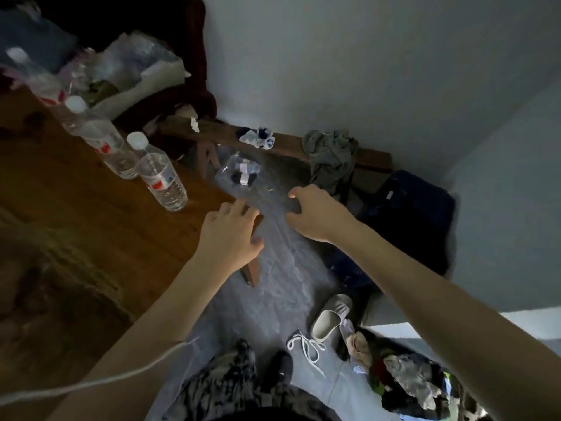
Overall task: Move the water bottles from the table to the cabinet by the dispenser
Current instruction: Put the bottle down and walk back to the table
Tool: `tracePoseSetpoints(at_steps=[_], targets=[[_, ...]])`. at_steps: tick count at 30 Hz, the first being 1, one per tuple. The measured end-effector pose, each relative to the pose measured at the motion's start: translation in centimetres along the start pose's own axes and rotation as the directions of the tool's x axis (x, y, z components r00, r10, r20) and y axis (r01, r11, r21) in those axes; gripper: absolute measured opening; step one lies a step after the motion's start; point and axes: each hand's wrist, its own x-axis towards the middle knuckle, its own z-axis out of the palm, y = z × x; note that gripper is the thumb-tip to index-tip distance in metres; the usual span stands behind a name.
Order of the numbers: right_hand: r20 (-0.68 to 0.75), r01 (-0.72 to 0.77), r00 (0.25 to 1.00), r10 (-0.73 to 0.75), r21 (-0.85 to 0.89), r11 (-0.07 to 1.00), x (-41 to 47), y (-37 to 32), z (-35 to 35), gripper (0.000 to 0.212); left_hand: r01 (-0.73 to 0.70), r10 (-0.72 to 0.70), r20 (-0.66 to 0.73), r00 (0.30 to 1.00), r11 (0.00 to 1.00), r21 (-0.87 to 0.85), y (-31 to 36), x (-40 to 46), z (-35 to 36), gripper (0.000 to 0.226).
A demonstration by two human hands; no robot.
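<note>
Water bottles: three clear plastic ones with white caps are seen on the wooden table (91, 226); the nearest bottle (160, 174) is stood upright close to the table's far edge, the second bottle (100, 138) is set just behind it and touching or nearly so, the third bottle (28, 74) is blurred at the far end.
Left hand (230, 232): held over the table corner, fingers spread apart, nothing gripped; near the nearest bottle, not touching it.
Right hand (315, 211): held beyond the table edge above the floor, fingers curled loosely apart, nothing gripped.
Cabinet and dispenser: not in view.
Risk, tipping: the nearest bottle could be knocked off the edge if it is brushed by the left hand during the reach; the second could be toppled with it, as judged from their closeness.
Risk, footing: a slipper (331, 317), a white lace (306, 347) and a clothes heap (419, 387) are lain near the feet and could be tripped on.
Floor, farther: a clear packet (239, 173) and dark luggage (406, 214) are placed beside the table.
Bench (291, 144): set against the wall, a grey garment (331, 156) draped on it.
Table clutter: plastic bags (133, 68) are crowded behind the bottles.
</note>
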Motion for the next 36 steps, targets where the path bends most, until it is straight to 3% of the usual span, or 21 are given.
tracePoseSetpoints(at_steps=[3, 8, 12, 21, 23, 26, 28, 31, 36], targets=[[0.043, 0.050, 0.998, -0.052, 0.031, 0.998, 3.6, -1.6, 0.5, 0.047, 0.070, -0.069, 0.032, 0.997, 0.996, -0.048, -1.9, 1.3, 0.8, 0.058], [0.075, 0.134, 0.988, -0.135, 0.026, 0.991, 9.0, -5.9, 1.6, 0.053, 0.159, -0.155, 0.043, 0.987, 0.982, -0.101, -6.1, 2.9, 1.8, 0.061], [0.144, 0.198, 0.969, -0.203, 0.050, 0.979, 12.2, -10.0, 3.5, 0.043, 0.253, -0.250, 0.040, 0.967, 0.955, -0.157, -10.1, 3.1, 2.3, 0.057], [0.243, 0.224, 0.942, -0.231, 0.056, 0.973, 16.9, -14.5, 6.3, 0.059, 0.432, -0.434, 0.057, 0.899, 0.862, -0.264, -16.1, 3.0, 3.1, 0.044], [0.261, 0.215, 0.939, -0.223, 0.059, 0.975, 17.5, -14.8, 6.7, 0.058, 0.503, -0.514, 0.066, 0.855, 0.794, -0.341, -16.9, 3.1, 3.0, 0.046], [0.285, 0.209, 0.933, -0.222, 0.073, 0.975, 18.4, -14.6, 7.7, 0.053, 0.596, -0.679, 0.063, 0.731, 0.591, -0.544, -17.4, 3.5, 3.0, 0.060], [0.299, 0.216, 0.926, -0.229, 0.075, 0.973, 19.0, -14.4, 8.0, 0.050, 0.560, -0.733, 0.016, 0.680, 0.506, -0.656, -17.4, 4.2, 3.1, 0.078], [0.302, 0.222, 0.924, -0.233, 0.070, 0.972, 19.5, -14.4, 8.0, 0.048, 0.441, -0.746, -0.031, 0.665, 0.426, -0.790, -17.6, 6.0, 3.4, 0.096], [0.307, 0.218, 0.923, -0.233, 0.083, 0.972, 20.1, -14.1, 8.3, 0.050, 0.294, -0.768, -0.027, 0.640, 0.278, -0.914, -17.6, 8.0, 3.7, 0.079]])
